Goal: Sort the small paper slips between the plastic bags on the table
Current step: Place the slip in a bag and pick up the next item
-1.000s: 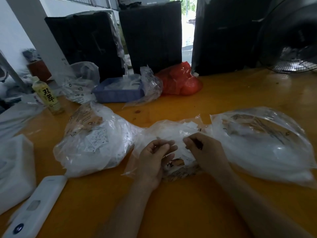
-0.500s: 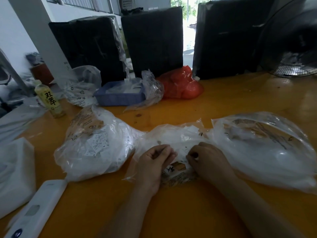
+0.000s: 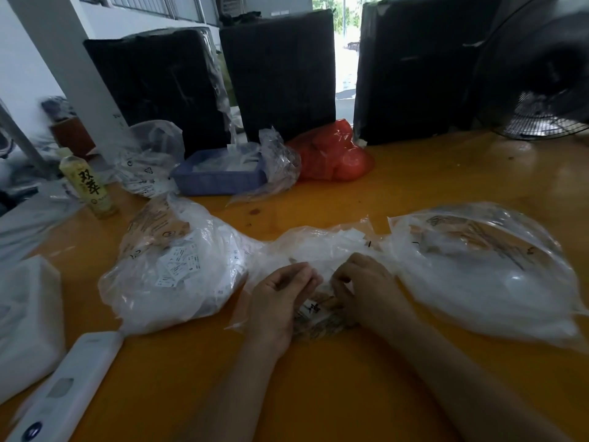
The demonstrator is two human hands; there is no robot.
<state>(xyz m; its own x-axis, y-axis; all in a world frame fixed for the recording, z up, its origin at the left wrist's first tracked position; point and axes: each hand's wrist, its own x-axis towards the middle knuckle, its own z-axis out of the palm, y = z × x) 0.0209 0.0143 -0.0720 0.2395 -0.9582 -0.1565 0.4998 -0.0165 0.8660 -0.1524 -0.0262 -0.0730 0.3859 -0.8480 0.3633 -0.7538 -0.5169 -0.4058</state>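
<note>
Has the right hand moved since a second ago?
Yes. The right hand has slid left and nearer, away from the right bag, working at the middle bag.

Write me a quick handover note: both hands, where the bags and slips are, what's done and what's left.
Left hand: fingers curled at the middle bag, whether it grips anything is unclear.
Right hand: the same, fingers curled into the plastic.
Left bag: bulging with printed paper slips, left of the hands.
Right bag: full, contents hazy.
Done: cannot be judged from here.
Left: keep drawing slips out of the middle bag and sorting them.
</note>
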